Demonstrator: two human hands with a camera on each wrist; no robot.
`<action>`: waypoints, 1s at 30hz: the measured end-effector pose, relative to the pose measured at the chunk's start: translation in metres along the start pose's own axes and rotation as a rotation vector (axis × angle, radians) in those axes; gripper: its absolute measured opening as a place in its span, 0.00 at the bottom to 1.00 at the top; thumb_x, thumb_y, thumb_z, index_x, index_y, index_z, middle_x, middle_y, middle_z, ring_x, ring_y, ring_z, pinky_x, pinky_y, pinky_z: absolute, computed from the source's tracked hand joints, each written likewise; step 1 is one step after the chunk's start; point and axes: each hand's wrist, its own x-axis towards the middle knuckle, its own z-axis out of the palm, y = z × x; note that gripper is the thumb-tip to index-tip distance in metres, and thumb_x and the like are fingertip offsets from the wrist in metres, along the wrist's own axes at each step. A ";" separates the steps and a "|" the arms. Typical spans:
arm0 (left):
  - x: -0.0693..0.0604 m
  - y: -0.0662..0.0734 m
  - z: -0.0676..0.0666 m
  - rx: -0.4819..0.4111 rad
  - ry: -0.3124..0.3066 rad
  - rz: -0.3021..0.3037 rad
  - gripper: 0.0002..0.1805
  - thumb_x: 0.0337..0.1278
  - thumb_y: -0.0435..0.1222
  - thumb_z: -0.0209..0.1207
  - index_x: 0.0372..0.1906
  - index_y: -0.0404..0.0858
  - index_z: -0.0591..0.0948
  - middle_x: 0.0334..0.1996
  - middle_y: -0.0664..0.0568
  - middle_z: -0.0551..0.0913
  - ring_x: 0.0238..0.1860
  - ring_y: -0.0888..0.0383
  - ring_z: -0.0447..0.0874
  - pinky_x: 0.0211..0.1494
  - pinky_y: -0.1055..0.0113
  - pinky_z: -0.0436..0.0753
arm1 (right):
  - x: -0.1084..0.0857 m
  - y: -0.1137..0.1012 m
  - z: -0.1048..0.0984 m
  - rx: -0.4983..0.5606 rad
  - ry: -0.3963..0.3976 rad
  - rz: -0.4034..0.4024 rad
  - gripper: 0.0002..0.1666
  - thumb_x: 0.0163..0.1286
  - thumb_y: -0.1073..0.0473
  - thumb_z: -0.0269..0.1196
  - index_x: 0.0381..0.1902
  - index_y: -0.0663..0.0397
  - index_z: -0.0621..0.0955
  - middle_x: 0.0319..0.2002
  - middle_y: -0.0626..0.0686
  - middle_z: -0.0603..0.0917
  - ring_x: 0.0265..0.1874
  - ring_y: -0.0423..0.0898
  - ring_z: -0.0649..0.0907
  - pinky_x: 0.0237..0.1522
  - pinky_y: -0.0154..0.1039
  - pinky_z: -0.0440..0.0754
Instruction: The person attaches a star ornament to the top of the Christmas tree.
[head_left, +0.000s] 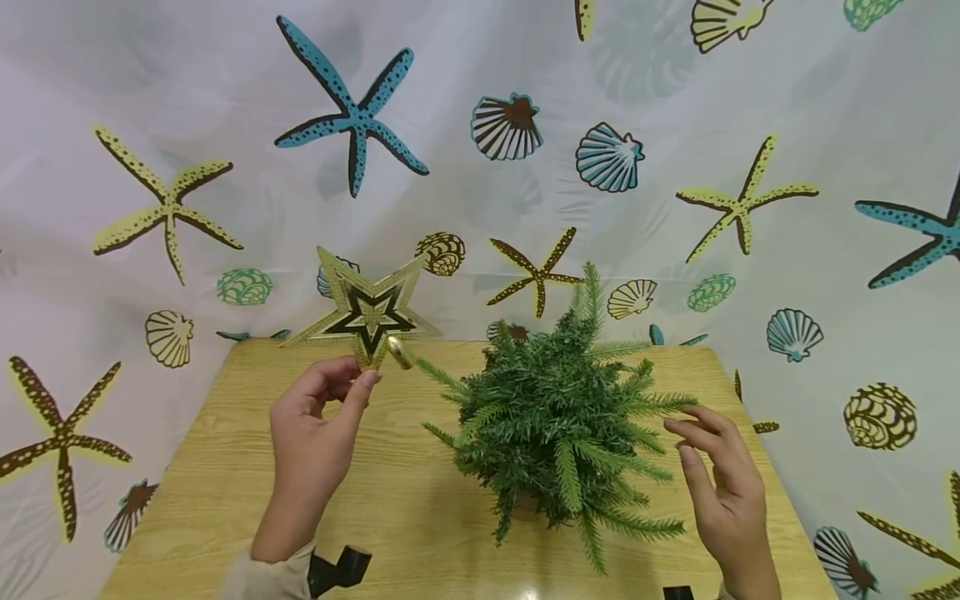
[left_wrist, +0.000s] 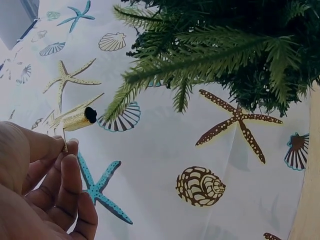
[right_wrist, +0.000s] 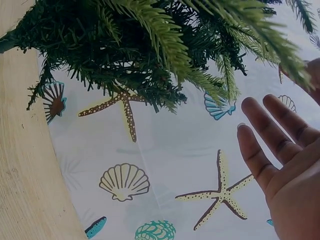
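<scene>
A gold star tree topper (head_left: pixel 370 315) is pinched at one lower point between the thumb and fingers of my left hand (head_left: pixel 315 433). It stands upright to the left of a small artificial Christmas tree (head_left: pixel 551 408). From the star's back a short gold tube (left_wrist: pixel 77 119) with a dark opening sticks out, plain in the left wrist view. My right hand (head_left: pixel 723 492) is at the tree's right side, fingers loosely bent and holding nothing. Its fingertips are close to an outer branch (head_left: pixel 660 405); whether they touch it I cannot tell. Foliage hides most of the tree's base.
The tree stands on a light wooden table (head_left: pixel 397 517). Behind and beside the table hangs a white cloth (head_left: pixel 465 200) printed with starfish and shells. Lighter green branch tips stick out from the tree on several sides.
</scene>
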 end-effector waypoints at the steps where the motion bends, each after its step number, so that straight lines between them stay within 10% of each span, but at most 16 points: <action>1: 0.000 0.001 0.001 0.001 -0.004 0.010 0.05 0.63 0.26 0.69 0.42 0.29 0.87 0.33 0.52 0.86 0.30 0.62 0.82 0.38 0.75 0.79 | 0.000 0.000 0.000 -0.001 0.002 -0.001 0.21 0.69 0.86 0.52 0.56 0.77 0.79 0.60 0.68 0.75 0.67 0.50 0.73 0.56 0.31 0.76; 30: 0.006 0.030 0.036 -0.024 -0.186 0.070 0.04 0.58 0.31 0.74 0.38 0.38 0.90 0.33 0.54 0.90 0.36 0.60 0.87 0.53 0.66 0.79 | 0.016 -0.010 0.011 0.036 0.035 -0.028 0.18 0.72 0.82 0.53 0.55 0.75 0.81 0.68 0.75 0.67 0.61 0.52 0.73 0.58 0.34 0.73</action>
